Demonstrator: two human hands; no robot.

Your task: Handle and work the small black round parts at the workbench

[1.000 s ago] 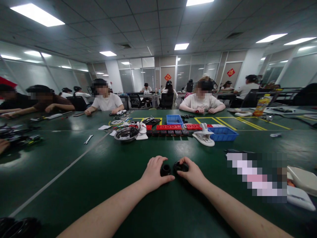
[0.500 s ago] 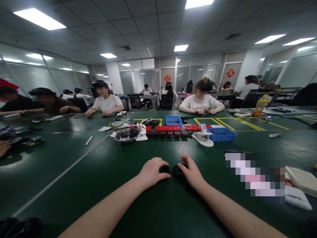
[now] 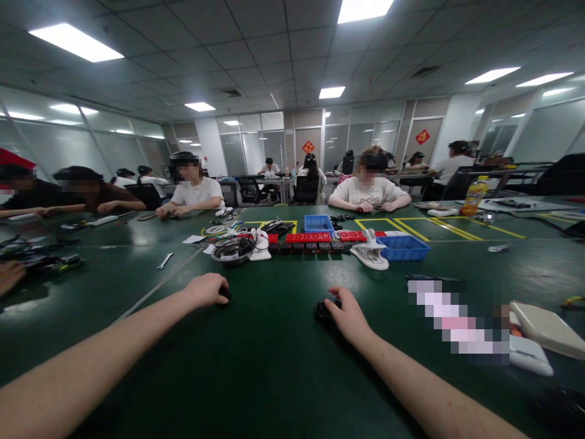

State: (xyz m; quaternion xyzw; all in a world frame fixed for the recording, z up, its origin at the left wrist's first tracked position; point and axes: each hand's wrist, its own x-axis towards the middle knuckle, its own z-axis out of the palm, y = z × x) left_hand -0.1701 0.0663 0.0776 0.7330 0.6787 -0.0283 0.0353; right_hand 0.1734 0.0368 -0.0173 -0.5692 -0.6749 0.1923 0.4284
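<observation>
On the green table, my left hand (image 3: 205,289) curls round a small black object (image 3: 225,295), mostly hidden by the fingers. My right hand (image 3: 347,311) rests to the right, thumb and fingers around a black rounded piece (image 3: 322,310) that looks ring-shaped at its rim. A wide stretch of green tabletop (image 3: 274,317) lies between the two hands. The exact kind of both black objects is too dark to make out.
Ahead stand a row of red modules (image 3: 311,238), a blue bin (image 3: 402,247), a white clamp-like stand (image 3: 371,253) and a bowl of cables (image 3: 231,249). A wrench (image 3: 165,261) lies left. White cases (image 3: 530,355) sit right. Co-workers sit opposite.
My left hand has moved away to the left with its black object, widening the gap between the hands. My right hand has stayed almost in place on its black piece.
</observation>
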